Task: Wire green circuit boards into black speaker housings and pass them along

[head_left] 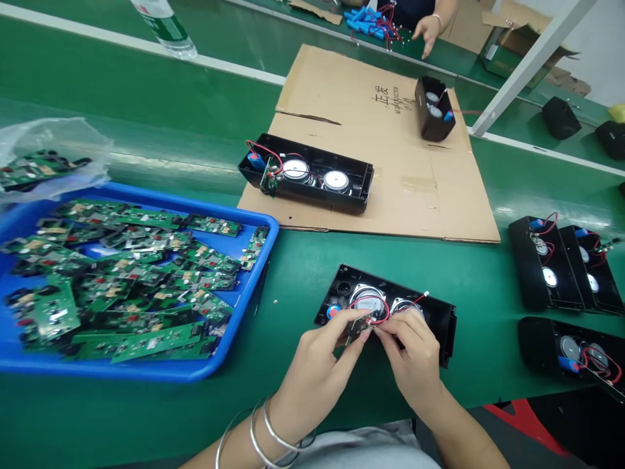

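Over a black speaker housing (442, 319) on the green table, my left hand (329, 361) pinches a small circuit board (357, 327) by its edges. My right hand (413, 348) meets it there, thumb and fingertips pressed together at the board's wired end; what exactly they grip is too small to make out. Red wires (385, 307) loop up from the housing to the board. Inside the housing sit two round speakers, the left speaker (368, 301) plainly visible and the other partly behind my right fingers. A blue cylinder (334, 311) stands at its left end.
A blue tray (244, 306) heaped with green circuit boards (156, 342) stands left. On a flattened cardboard sheet (361, 111) lie a wired speaker housing (307, 195) and a smaller-looking one (434, 111). More housings (544, 264) stand right. Across the table shows another person's hand (428, 32).
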A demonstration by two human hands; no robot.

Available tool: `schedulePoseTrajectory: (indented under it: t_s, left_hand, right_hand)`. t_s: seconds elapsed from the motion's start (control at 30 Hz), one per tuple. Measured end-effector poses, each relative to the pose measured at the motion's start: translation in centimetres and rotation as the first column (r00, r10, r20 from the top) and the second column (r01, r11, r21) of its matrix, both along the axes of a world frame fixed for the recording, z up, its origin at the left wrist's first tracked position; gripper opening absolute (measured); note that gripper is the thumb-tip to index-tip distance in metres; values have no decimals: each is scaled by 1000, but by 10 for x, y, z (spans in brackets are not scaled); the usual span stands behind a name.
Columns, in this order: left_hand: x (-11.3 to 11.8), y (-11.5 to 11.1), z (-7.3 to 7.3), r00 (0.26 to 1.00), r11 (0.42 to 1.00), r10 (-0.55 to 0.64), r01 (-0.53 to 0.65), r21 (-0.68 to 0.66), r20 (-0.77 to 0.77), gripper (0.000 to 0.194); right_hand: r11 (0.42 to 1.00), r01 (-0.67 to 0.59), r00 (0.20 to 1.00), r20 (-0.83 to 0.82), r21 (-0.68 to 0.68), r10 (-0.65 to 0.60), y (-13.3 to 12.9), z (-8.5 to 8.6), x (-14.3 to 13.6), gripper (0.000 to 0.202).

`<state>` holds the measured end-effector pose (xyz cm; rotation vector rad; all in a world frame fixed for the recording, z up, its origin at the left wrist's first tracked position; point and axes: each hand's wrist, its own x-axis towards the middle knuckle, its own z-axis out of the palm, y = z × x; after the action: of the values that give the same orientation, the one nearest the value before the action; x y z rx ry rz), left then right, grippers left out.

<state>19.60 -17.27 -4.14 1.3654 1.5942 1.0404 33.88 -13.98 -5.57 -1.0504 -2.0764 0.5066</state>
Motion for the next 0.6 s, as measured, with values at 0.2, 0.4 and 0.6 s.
schedulePoseTrajectory:
  t_s: [0.2, 0.4, 0.6]
  left_hand:
    - [2, 0, 3, 1000, 999, -3, 2, 39, 27, 20]
    - [2, 3, 1, 999, 996, -31, 31, 88, 5, 20]
    - [0, 5, 1, 992, 997, 68, -63, -53, 110, 17]
  right_hand:
    - [990, 11, 998, -65, -143, -20, 4, 3, 4, 15]
    - [980, 17, 998, -61, -200, -30, 7, 6, 1, 17]
    - [903, 337, 924, -90, -266, -371, 18, 13, 24, 16]
